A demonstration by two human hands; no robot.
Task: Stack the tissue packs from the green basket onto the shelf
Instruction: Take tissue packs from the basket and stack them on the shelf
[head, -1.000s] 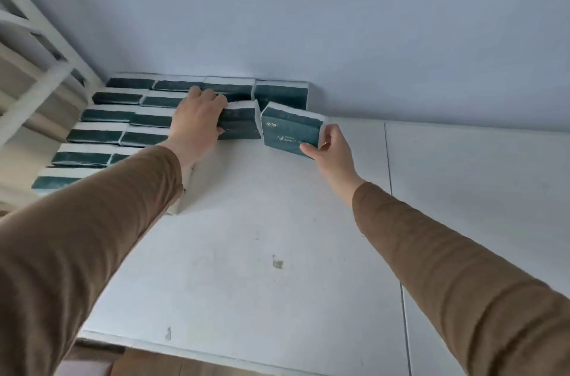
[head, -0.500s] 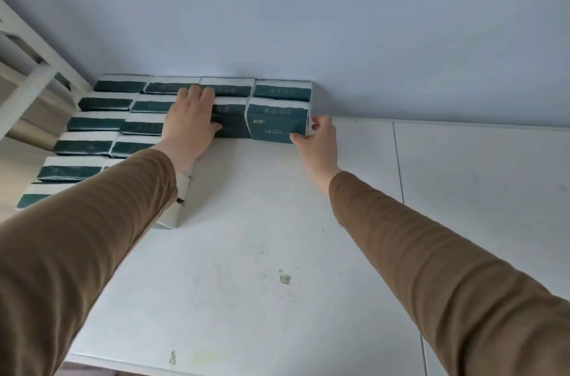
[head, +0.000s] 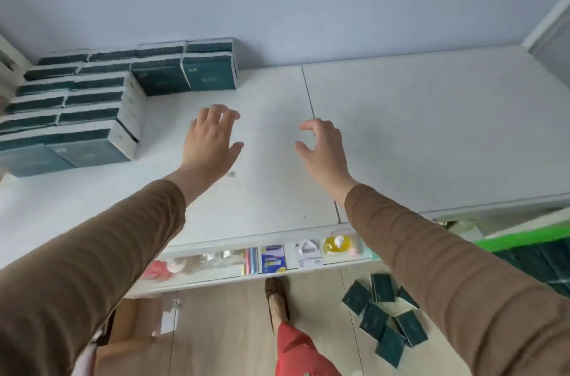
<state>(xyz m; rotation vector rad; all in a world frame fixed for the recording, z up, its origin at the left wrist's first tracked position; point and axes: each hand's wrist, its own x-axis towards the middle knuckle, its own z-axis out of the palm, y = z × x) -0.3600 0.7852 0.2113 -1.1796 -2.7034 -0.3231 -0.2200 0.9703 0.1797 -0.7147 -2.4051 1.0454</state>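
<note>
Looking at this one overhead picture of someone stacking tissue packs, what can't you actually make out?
Head view only:
- green basket: cut off by the right edge and hidden behind the right sleeve; how many packs remain is unclear.
- stacked tissue packs: blurred, the leftmost cut by the frame edge, printing unreadable.
- lower shelf items: too small to name.
- left hand and right hand: whether they touch the shelf top is unclear.

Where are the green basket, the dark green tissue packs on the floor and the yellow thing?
Green basket [head: 524,238], head view, bright rim.
Dark green tissue packs on the floor [head: 374,320], head view, one pack's face.
Yellow thing [head: 338,246], head view, its middle.
</note>
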